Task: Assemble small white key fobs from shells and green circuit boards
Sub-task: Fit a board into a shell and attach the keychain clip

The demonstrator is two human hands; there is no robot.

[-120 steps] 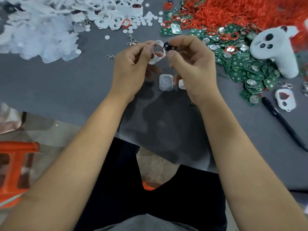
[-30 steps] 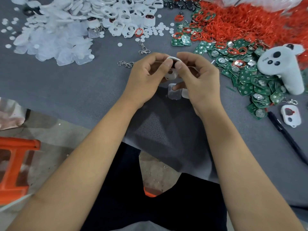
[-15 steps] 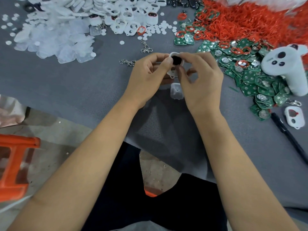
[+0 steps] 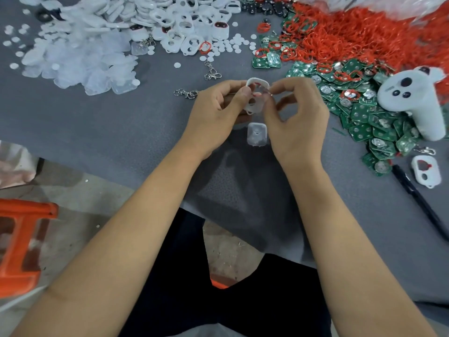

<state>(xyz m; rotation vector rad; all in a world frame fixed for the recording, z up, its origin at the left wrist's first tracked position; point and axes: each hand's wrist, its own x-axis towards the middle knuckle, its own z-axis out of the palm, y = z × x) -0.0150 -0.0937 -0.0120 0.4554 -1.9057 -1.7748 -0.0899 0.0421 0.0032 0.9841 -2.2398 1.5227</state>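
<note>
My left hand (image 4: 213,113) grips a white key fob shell (image 4: 255,103) just above the grey table. My right hand (image 4: 296,117) pinches the same shell's upper right edge with thumb and forefinger. A clear back cover (image 4: 257,133) lies flat on the table just below the held shell. Green circuit boards (image 4: 359,117) are heaped to the right. White shells (image 4: 184,27) are piled at the back, with translucent covers (image 4: 85,57) at the back left. What sits inside the held shell is too blurred to tell.
Red rubber rings (image 4: 352,37) cover the back right. A white controller (image 4: 410,100) rests on the boards. One assembled fob (image 4: 426,173) and a black pen (image 4: 420,200) lie at right. Metal clasps (image 4: 187,93) sit left of my hands. An orange stool (image 4: 21,244) stands below left.
The black part seen earlier in the shell's opening no longer shows. My right fingers have shifted to pinch the shell's upper right edge. Both hands stay at the same spot.
</note>
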